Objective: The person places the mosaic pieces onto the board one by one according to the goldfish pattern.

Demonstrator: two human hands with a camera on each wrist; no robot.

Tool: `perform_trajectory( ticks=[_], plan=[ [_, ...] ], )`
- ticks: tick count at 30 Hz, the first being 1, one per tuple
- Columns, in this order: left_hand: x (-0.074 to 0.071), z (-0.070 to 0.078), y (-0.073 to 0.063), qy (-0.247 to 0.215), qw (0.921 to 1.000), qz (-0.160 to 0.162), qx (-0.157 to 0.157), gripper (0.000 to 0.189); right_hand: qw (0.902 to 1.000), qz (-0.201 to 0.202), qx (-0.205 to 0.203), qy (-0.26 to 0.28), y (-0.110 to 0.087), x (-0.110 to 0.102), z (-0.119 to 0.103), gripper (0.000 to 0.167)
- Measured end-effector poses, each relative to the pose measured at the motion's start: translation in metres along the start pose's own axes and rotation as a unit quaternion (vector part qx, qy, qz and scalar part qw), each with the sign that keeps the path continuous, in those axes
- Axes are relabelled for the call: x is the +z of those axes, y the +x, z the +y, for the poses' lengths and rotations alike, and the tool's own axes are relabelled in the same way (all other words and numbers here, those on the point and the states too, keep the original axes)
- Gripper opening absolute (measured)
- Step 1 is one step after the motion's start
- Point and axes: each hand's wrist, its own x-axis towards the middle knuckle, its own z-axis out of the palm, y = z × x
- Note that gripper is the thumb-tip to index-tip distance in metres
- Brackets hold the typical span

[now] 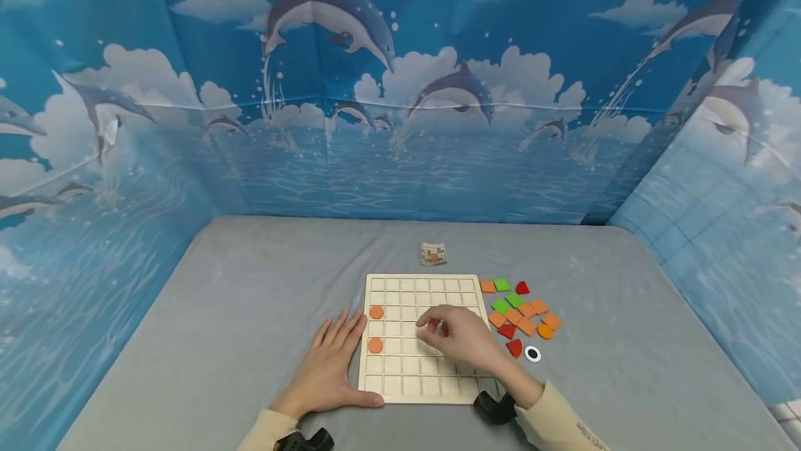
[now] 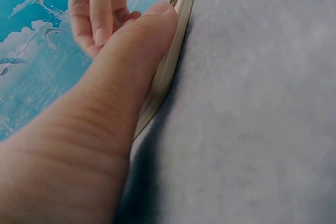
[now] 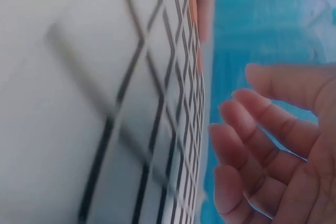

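A pale wooden grid board (image 1: pixel 410 387) lies on the grey-covered table. Two orange discs, an upper disc (image 1: pixel 376 312) and a lower disc (image 1: pixel 375 345), sit in cells of its left column. My left hand (image 1: pixel 334 367) rests flat by the board's left side, fingers spread, its thumb at the bottom left corner. Over the middle of the grid is my right hand (image 1: pixel 459 336). In the right wrist view its fingers (image 3: pixel 231 142) are loosely bent, apart from the thumb (image 3: pixel 283 82), and nothing shows between them.
Right of the board lie several orange squares (image 1: pixel 526 326), green squares (image 1: pixel 513 299), red pieces (image 1: pixel 514 347), a yellow-orange disc (image 1: pixel 545 331) and a white piece with a black centre (image 1: pixel 532 354). A small patterned card stack (image 1: pixel 433 253) lies beyond the board. Dolphin-printed curtains (image 1: pixel 400 159) border the table.
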Motion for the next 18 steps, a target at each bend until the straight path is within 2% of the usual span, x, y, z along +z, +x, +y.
perform_trajectory(
  ticks=[4, 8, 18],
  plan=[
    [0.000, 0.000, 0.000, -0.006, 0.9999, -0.011, -0.006, 0.126, 0.9992, 0.022, 0.028, 0.016, -0.013, -0.014, 0.015, 0.003],
    [0.000, 0.000, 0.001, -0.003, 0.9999, -0.013, -0.007, 0.126, 0.9960, 0.041, 0.076, 0.023, -0.027, -0.029, 0.030, 0.003],
    [0.000, 0.000, 0.000, 0.002, 1.0000, -0.004, 0.001, 0.125, 0.9804, 0.094, 0.173, 0.008, -0.058, -0.057, 0.069, 0.010]
  ],
)
